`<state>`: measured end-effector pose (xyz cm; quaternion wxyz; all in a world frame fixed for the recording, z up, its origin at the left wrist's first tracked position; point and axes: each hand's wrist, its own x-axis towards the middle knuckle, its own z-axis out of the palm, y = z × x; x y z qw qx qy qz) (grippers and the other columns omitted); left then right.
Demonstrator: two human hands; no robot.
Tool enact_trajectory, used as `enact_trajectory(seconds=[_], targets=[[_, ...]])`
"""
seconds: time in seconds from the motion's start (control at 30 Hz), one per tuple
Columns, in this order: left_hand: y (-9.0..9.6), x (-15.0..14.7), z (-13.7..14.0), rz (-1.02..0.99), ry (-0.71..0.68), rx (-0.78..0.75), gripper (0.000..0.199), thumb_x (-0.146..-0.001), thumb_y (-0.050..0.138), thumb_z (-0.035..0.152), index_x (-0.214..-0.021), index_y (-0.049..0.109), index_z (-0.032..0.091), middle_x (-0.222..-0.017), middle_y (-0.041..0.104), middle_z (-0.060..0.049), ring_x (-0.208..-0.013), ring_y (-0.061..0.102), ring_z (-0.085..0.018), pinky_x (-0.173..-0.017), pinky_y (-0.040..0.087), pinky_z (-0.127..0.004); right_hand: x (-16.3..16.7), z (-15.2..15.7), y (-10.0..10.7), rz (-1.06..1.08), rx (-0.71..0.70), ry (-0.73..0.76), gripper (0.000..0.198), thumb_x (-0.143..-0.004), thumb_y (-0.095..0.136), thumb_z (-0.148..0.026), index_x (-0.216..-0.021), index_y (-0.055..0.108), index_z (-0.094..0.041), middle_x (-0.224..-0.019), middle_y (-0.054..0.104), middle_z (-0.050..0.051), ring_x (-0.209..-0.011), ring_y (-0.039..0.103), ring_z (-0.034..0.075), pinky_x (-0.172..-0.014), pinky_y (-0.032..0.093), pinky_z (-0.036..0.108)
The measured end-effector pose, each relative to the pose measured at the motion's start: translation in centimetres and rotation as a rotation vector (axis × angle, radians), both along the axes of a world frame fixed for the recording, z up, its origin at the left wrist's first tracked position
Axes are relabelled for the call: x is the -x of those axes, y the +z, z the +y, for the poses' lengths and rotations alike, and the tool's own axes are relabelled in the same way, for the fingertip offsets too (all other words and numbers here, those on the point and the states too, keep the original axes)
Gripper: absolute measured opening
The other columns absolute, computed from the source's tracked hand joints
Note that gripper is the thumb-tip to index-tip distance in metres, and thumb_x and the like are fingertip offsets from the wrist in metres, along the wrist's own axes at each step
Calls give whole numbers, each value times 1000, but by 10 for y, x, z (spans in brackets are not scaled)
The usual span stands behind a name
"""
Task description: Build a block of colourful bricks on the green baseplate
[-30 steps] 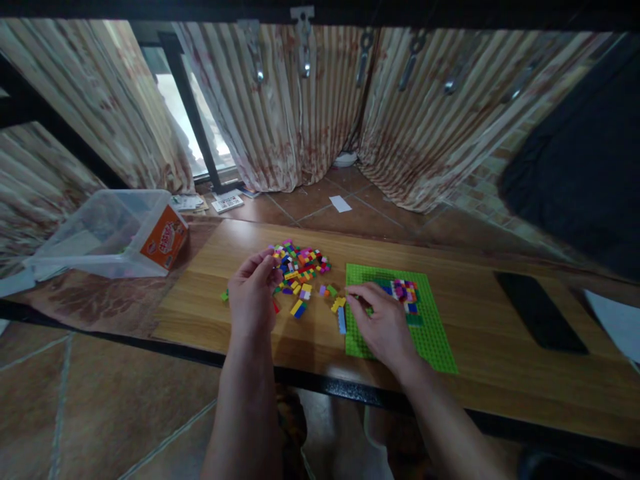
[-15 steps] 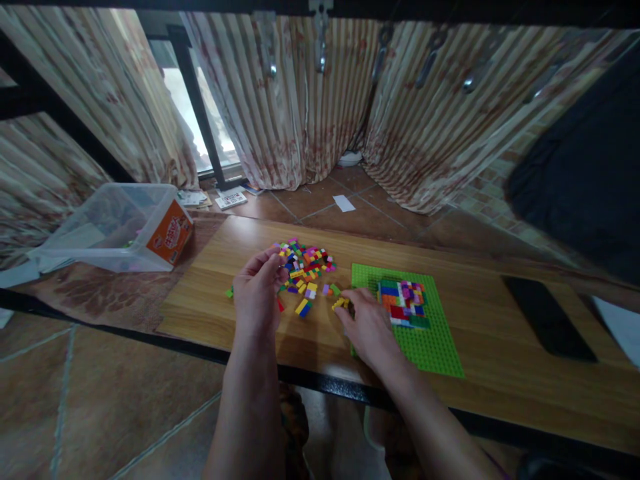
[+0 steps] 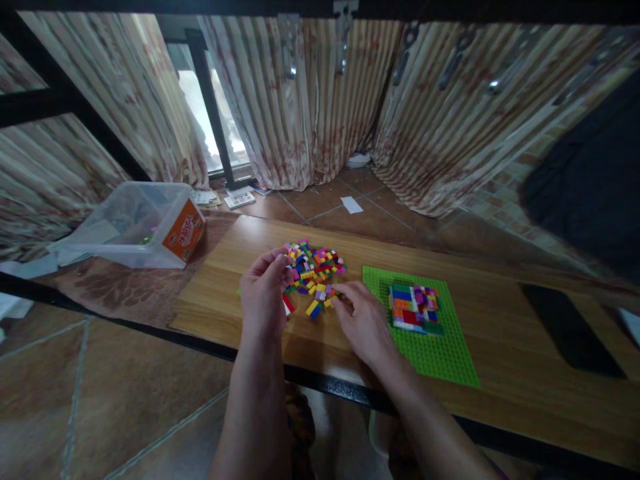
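My left hand [image 3: 264, 290] is raised at the left side of a loose pile of small coloured building bricks [image 3: 320, 270]. Its thumb and fingers are pinched together, and what sits between them is too small to make out. At the near right side of the pile is my right hand [image 3: 364, 321], fingers curled, with thumb and fingertips at the yellow brick [image 3: 329, 303] and its neighbours. Whether they grip a brick is unclear. To its right lies a green baseplate [image 3: 435, 357], bearing a multicoloured block of bricks [image 3: 414, 308]. A blue-and-yellow brick [image 3: 314, 309] rests between the hands.
A clear plastic box [image 3: 135, 257] with an orange label stands left of the wooden board [image 3: 215, 280]. A black phone-like slab [image 3: 570, 327] lies at the right. The table's dark front edge [image 3: 340, 390] runs below my forearms. Curtains [image 3: 310, 100] hang beyond.
My right hand has shifted left, away from the baseplate and closer to the brick pile. My left hand keeps its pinch almost in place. The whole view has turned slightly left.
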<state>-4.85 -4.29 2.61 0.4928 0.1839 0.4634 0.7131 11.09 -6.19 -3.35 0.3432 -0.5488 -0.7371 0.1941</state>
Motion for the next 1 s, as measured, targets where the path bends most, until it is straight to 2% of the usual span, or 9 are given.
enact_trajectory(seconds=[0.1,0.3,0.5,0.67,1.0], targets=[[0,1,-1,-5,-6,-8,25,-55,79,21,-77,70,12,-68,63,0,-55,52,-4,-55,43,-17,8,5,0,-87,-37,47,23,-90,55,-20,-107,71,-22,-113,64,9,-106,58,25,-93,47,39],[0,6,-2,-12,-5,-4,24,-57,79,20,-79,71,12,-68,63,0,-58,54,-6,-57,44,-17,21,12,-6,-198,-32,68,22,-90,55,-20,-101,74,-20,-120,60,12,-114,50,28,-101,44,44],[0,12,-3,-13,6,-3,25,-57,80,20,-79,70,12,-68,63,0,-56,52,-5,-55,42,-17,10,14,-11,-200,-47,62,28,-91,51,-16,-104,74,-25,-119,60,10,-112,51,28,-98,46,46],[1,11,-2,-36,-7,4,27,-55,81,22,-77,70,12,-68,63,0,-56,52,-5,-55,42,-17,6,12,-6,-240,-14,61,31,-89,51,-12,-108,73,-24,-122,60,10,-113,51,27,-97,46,44],[-3,10,-2,4,-34,7,31,-55,82,24,-81,70,13,-68,63,0,-57,52,-6,-57,43,-19,13,14,-3,-293,-28,21,26,-91,53,-23,-106,73,-24,-116,64,10,-108,52,29,-92,46,44]])
